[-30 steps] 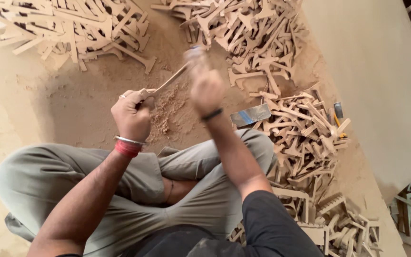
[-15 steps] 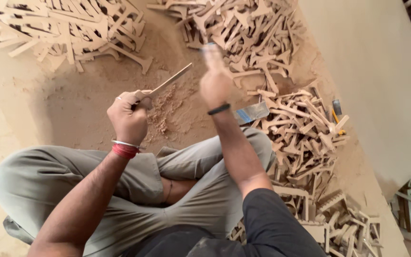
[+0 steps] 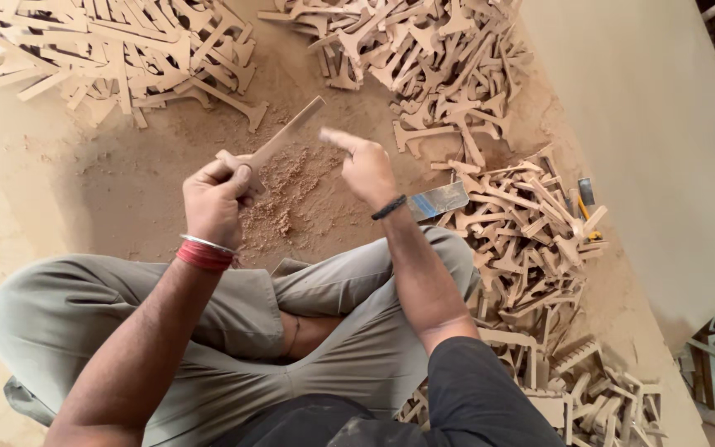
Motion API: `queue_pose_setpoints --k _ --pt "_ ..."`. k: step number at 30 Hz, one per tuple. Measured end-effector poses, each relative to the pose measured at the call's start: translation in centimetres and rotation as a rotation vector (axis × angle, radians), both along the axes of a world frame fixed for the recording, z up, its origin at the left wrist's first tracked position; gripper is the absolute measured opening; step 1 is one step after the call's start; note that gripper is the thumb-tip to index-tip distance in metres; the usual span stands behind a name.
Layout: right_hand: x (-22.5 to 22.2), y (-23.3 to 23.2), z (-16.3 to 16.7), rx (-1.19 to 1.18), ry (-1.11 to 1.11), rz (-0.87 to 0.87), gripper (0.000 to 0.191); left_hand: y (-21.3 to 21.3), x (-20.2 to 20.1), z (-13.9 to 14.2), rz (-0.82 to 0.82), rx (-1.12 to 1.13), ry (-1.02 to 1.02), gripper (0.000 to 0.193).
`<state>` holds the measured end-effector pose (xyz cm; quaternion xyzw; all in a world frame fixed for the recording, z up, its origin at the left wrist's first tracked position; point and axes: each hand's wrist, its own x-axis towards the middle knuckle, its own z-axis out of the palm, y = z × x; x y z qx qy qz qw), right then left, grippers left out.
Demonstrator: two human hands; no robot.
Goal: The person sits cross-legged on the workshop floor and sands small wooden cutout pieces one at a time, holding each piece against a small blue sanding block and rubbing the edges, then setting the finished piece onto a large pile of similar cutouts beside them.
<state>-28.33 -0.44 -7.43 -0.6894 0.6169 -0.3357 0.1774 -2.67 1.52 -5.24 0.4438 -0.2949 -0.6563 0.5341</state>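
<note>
Person sits cross-legged on the sandy floor (image 3: 84, 190). Left hand (image 3: 213, 199) closed tight around the near end of a flat pale wooden strip (image 3: 287, 141), which slants up and away to the far right. Right hand (image 3: 366, 170) raised just right of the strip, not touching it, fingers loosely curled with the forefinger out; whether it grips anything, cannot tell. Small mound of wood shavings (image 3: 279, 199) lies on the floor under both hands. Heaps of cut wooden pieces (image 3: 448, 58) far and right; a flat metal blade (image 3: 436, 201) beside the right wrist.
</note>
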Motion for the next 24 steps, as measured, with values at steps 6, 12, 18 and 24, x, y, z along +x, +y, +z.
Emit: queue_pose_setpoints --k 6,12,18,24 --pt "0.6 0.3 1.6 -0.039 -0.191 -0.274 0.062 0.0 0.0 0.1 -0.004 -0.158 -0.091 0.008" --pt "7.1 3.0 2.8 -0.497 0.316 0.121 0.058 0.7 -1.2 -0.3 0.009 -0.105 -0.147 0.007" --pt "6.3 1.4 3.4 -0.314 0.455 -0.013 0.059 1.4 -0.8 1.4 0.109 -0.461 -0.717 0.012" --pt "7.7 3.1 3.2 -0.364 0.309 0.038 0.057 1.6 -1.9 2.0 0.197 -0.585 -0.927 0.014"
